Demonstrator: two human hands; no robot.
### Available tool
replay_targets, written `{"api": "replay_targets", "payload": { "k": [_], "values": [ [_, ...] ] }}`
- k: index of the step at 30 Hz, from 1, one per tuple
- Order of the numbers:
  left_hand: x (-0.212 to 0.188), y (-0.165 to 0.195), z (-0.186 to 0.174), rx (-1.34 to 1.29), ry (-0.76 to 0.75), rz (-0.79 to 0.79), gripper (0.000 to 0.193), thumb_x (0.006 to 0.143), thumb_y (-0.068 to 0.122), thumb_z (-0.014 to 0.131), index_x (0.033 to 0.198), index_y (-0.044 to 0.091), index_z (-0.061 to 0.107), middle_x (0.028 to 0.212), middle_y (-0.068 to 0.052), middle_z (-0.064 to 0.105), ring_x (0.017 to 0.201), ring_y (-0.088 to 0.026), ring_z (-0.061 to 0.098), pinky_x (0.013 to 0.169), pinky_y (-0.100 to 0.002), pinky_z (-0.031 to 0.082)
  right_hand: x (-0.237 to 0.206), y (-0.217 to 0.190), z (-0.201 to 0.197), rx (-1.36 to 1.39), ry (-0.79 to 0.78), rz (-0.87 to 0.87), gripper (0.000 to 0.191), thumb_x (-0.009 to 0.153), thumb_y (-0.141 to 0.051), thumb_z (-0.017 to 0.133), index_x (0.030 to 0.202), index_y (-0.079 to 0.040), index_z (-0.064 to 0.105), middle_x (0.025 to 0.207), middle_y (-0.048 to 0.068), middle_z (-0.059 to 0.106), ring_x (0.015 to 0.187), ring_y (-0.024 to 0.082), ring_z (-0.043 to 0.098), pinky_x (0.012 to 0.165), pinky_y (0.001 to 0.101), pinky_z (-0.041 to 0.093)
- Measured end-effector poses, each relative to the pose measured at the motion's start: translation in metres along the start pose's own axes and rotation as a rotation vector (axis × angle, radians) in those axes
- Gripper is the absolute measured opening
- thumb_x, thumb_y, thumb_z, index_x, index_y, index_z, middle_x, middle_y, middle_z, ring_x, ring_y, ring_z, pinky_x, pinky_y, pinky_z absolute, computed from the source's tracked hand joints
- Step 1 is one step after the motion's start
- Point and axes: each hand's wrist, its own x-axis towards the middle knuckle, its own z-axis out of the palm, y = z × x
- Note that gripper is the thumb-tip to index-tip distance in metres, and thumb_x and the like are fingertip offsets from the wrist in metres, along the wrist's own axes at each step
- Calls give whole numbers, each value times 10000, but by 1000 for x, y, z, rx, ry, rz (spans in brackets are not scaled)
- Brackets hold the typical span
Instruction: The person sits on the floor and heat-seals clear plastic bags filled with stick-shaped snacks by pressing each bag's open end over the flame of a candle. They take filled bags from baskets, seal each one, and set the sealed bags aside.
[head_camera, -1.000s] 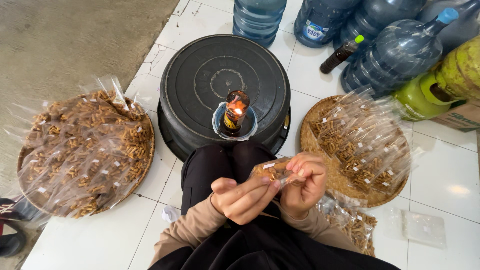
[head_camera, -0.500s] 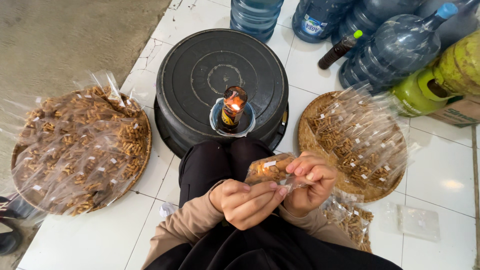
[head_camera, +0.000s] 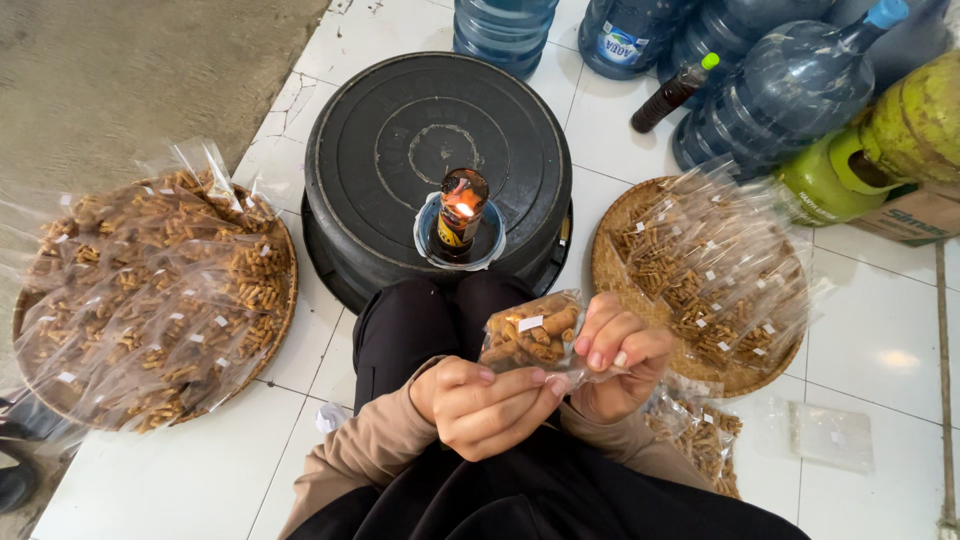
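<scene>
A small clear plastic bag of brown stick snacks (head_camera: 528, 334) is held over my lap by both hands. My left hand (head_camera: 482, 405) grips the bag's lower edge with fingers curled under it. My right hand (head_camera: 618, 355) pinches the bag's right side. Just beyond my knees a bottle lamp with a lit flame (head_camera: 461, 211) stands in a small dish on an upturned black basin (head_camera: 437, 140).
A woven tray (head_camera: 283, 300) piled with filled snack bags lies at left, another woven tray (head_camera: 608, 262) with bags at right. Large blue water jugs (head_camera: 790, 90), a dark bottle (head_camera: 672, 94) and a green gas cylinder (head_camera: 880, 150) stand at the back. More bags lie by my right thigh.
Both hands turned the snack bag and lifted it slightly, so it now stands more upright between them. The view shifted a little closer.
</scene>
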Motion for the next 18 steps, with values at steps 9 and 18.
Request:
{"api": "replay_targets", "payload": {
  "k": [9, 18],
  "values": [
    [-1, 1, 2, -10, 12, 21, 267, 883, 72, 665, 1121, 90, 785, 1144, 4, 742, 1102, -104, 697, 1017, -250, 347, -1, 0, 5, 24, 33, -17, 217, 1009, -177, 664, 958, -164, 453, 752, -45, 542, 713, 110, 512, 713, 267, 368],
    [4, 17, 20, -206, 27, -632, 131, 895, 130, 855, 988, 117, 763, 1006, 2, 726, 943, -149, 719, 1014, -357, 443, 4, -8, -2, -130, 34, 186, 143, 1038, -86, 633, 1021, -98, 492, 893, 20, 602, 809, 135, 556, 817, 311, 447]
  ]
}}
